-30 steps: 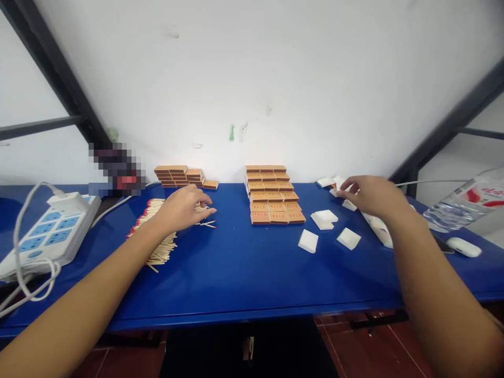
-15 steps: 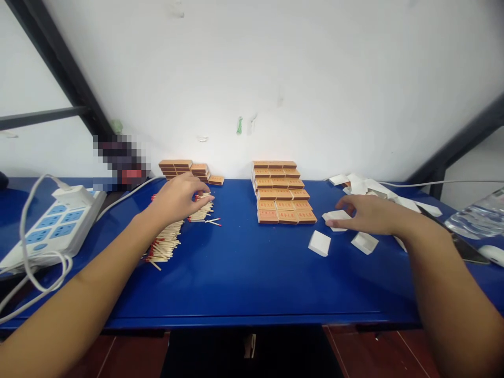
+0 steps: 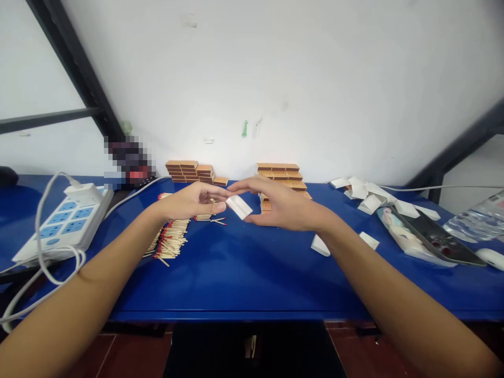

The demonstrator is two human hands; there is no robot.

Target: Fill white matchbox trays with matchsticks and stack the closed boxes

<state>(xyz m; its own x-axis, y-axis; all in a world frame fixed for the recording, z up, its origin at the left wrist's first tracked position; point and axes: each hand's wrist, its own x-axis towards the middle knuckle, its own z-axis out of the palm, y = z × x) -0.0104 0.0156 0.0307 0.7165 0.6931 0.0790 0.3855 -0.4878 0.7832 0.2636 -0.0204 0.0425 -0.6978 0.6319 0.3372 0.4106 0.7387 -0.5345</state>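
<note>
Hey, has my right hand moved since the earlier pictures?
Yes, to the left: the right hand was right of the larger matchbox stack and now shows in front of it, holding a white tray.

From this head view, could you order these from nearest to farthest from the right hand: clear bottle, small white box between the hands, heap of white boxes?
1. Small white box: at the right hand's fingertips.
2. Heap of white boxes: off to the right.
3. Clear bottle: far right edge.
</note>
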